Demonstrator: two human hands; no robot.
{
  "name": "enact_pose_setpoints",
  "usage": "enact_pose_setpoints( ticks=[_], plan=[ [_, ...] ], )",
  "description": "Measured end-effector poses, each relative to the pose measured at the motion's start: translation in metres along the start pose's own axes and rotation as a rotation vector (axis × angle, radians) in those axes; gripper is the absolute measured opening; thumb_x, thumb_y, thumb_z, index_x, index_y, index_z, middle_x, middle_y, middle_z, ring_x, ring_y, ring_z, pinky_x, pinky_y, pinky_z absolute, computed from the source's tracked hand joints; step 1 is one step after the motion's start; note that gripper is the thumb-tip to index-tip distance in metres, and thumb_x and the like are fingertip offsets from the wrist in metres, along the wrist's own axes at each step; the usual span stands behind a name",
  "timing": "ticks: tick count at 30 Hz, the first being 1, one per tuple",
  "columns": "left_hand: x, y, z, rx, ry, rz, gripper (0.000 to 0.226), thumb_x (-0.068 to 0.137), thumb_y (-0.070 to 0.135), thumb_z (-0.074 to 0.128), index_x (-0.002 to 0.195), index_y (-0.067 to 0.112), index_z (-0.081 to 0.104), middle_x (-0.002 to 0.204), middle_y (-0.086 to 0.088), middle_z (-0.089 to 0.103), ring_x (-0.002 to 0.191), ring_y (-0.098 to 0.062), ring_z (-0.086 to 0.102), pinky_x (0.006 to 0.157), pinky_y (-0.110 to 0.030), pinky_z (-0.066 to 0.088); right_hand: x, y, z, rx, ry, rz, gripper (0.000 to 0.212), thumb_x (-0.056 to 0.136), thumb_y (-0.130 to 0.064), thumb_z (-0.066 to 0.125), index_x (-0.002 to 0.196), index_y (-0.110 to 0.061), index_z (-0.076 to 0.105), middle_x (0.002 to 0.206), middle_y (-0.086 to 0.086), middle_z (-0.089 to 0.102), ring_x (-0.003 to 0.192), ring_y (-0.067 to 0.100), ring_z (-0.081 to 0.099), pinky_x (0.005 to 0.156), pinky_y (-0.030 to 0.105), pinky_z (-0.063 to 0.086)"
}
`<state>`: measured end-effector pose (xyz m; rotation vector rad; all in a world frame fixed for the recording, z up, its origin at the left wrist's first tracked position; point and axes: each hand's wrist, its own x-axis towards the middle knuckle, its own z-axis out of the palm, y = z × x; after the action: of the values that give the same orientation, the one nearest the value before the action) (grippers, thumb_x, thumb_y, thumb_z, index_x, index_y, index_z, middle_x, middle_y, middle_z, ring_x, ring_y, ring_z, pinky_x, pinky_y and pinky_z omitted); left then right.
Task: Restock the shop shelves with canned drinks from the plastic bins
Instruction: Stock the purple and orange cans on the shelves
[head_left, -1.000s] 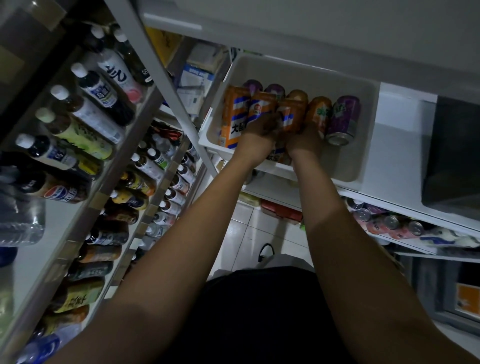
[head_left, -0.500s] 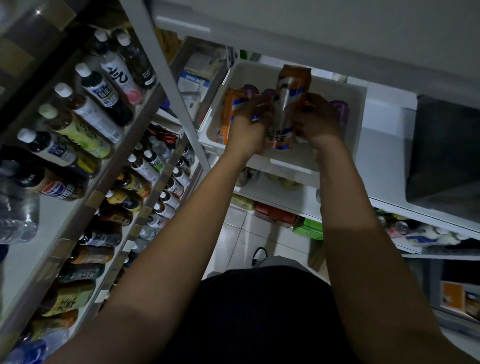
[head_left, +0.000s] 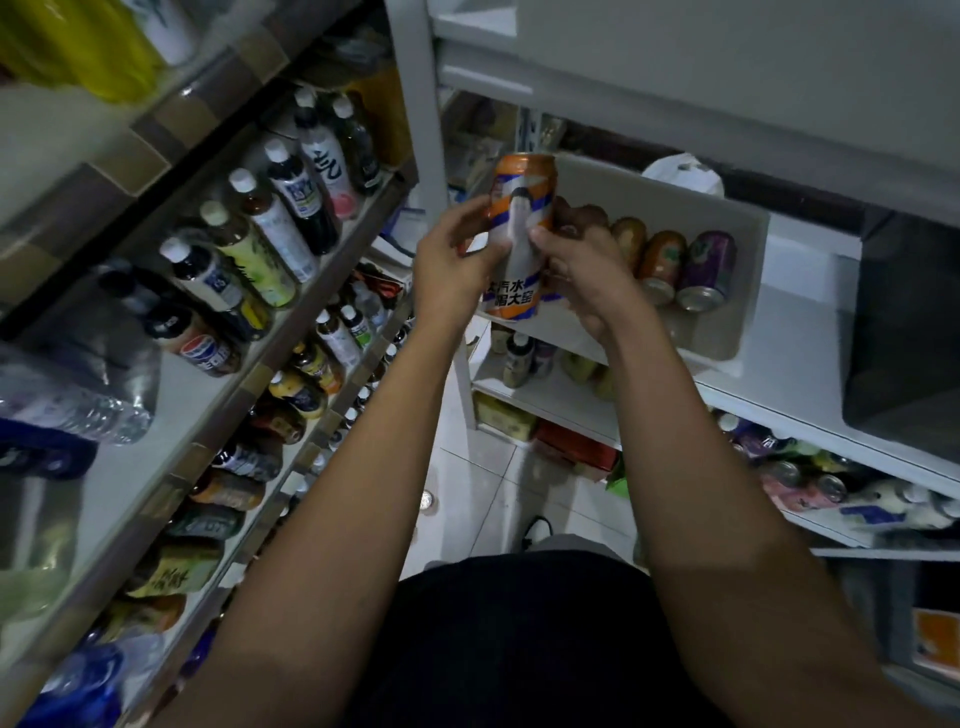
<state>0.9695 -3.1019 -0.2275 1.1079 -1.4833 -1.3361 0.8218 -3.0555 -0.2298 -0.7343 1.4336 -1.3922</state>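
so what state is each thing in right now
tall orange can: roughly upright, held in both hands
left hand: grips the can's left side
right hand: grips its right side
white bin: on the shelf, partly filled
purple can: lying on its side in the bin
short orange cans: lying on their sides beside it

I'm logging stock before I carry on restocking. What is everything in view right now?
tall can: one; orange, white and blue; upright in front of the bin, held in both hands
plastic bin: one; white; on the right-hand shelf
lying cans: three seen; two orange, one purple; in the bin, right of the hands; more may be hidden
bottles: many; mixed colours; left shelves
lower cans: several; mixed colours; shelf at lower right
plastic bag: one; white; behind the bin
left hand: grip on the tall can's left side
right hand: grip on its right side
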Motion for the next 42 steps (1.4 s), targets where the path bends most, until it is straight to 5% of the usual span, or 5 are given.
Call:
enact_pose_setpoints(
  ticks=[4,20,25,32,42],
  plan=[
    [-0.014,-0.003,-0.044,-0.048,0.091,-0.047,0.046,0.082,0.013,0.080,0.127,0.018,0.068,0.120,-0.001,0.072,0.112,-0.020,0.069,0.092,-0.051,0.059,-0.008,0.002,0.041,-0.004,-0.063,0.039,0.042,0.097,-0.016,0.064,0.138,-0.015,0.056,0.121,0.002,0.070,0.109,0.018,0.068,0.085,0.034,0.057],
    [-0.071,0.082,-0.271,-0.191,0.606,0.214,0.036,0.084,0.005,0.076,0.120,0.011,0.073,0.096,0.002,0.077,0.092,-0.020,0.074,0.078,-0.048,0.063,-0.059,-0.064,0.290,0.030,-0.456,-0.285,0.025,0.095,-0.011,0.064,0.118,-0.003,0.058,0.101,0.006,0.071,0.092,0.017,0.068,0.075,0.027,0.057],
    [-0.077,0.113,-0.325,-0.102,0.754,0.277,0.036,0.085,0.008,0.076,0.120,0.014,0.073,0.106,-0.006,0.075,0.091,-0.022,0.075,0.075,-0.049,0.063,-0.060,-0.090,0.353,0.049,-0.597,-0.328,0.020,0.096,-0.013,0.065,0.114,-0.008,0.060,0.102,0.004,0.071,0.091,0.014,0.066,0.071,0.020,0.052],
    [-0.066,0.129,-0.384,0.008,0.923,0.255,0.036,0.086,0.007,0.076,0.121,0.011,0.070,0.108,-0.002,0.075,0.089,-0.011,0.075,0.073,-0.036,0.063,-0.043,-0.101,0.426,-0.007,-0.737,-0.307,0.021,0.095,-0.017,0.067,0.115,-0.012,0.064,0.115,0.004,0.072,0.106,0.019,0.070,0.083,0.029,0.059],
    [-0.030,0.126,-0.462,0.195,1.016,0.169,0.037,0.079,0.006,0.073,0.114,0.017,0.075,0.105,-0.006,0.077,0.098,-0.028,0.072,0.085,-0.055,0.060,-0.005,-0.100,0.524,-0.189,-0.805,-0.321,0.019,0.085,-0.036,0.076,0.103,-0.038,0.069,0.107,-0.012,0.070,0.106,0.019,0.068,0.097,0.049,0.055]
  ],
)
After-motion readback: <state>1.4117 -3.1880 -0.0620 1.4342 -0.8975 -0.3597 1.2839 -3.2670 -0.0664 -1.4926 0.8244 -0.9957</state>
